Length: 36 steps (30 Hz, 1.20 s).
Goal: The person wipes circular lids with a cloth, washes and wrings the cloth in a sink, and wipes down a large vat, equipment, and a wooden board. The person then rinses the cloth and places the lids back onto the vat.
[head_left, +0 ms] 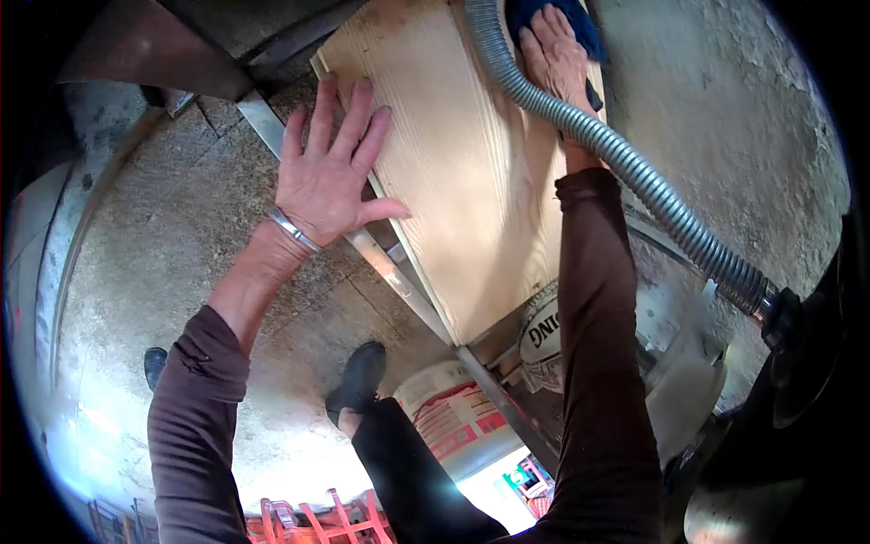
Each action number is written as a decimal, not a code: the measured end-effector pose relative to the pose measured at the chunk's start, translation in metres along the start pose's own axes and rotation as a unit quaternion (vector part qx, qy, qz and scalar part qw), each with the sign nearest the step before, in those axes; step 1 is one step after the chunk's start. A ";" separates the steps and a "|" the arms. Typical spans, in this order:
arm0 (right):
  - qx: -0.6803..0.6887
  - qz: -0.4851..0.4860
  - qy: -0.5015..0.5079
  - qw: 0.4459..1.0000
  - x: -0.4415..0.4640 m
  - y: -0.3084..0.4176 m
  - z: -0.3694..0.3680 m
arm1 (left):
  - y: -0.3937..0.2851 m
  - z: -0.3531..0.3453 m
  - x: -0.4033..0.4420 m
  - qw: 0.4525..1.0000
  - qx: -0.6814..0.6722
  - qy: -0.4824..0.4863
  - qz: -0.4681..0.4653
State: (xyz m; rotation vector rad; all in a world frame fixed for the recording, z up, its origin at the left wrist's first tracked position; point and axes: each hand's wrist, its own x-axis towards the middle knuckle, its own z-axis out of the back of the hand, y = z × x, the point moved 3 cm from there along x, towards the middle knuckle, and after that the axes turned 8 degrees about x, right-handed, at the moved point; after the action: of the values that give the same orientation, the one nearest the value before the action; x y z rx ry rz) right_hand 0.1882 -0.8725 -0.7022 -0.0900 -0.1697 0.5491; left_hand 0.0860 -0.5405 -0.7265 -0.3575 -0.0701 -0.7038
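Observation:
A pale wooden board (444, 172) with visible grain lies on a metal frame (399, 281) in front of me. My left hand (331, 181), with a metal bracelet at the wrist, is open with its fingers spread at the board's left edge. The thumb reaches over the wood. At the board's far right end, my right hand (555, 59) holds a dark blue cloth (584, 32) under its fingers, pressed down on the surface. Part of the cloth is hidden by the hand.
A ribbed metal hose (625, 163) arches over the board and across my right forearm. Below the board stand a white and red bucket (453, 412) and a sack with lettering (542, 335). Red plastic stools (317, 521) are at the bottom. A rough wall (725, 118) rises on the right.

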 end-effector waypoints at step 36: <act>0.229 -0.080 -0.050 0.969 0.043 0.206 0.022 | 0.009 0.015 -0.008 0.980 -0.139 -0.142 -0.014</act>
State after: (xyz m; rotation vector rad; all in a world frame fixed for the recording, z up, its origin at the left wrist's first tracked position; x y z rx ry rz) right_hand 0.1143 -0.6739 -0.7017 0.3991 -0.1429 0.4198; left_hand 0.0867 -0.5239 -0.7168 -0.7255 -0.2498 -0.6868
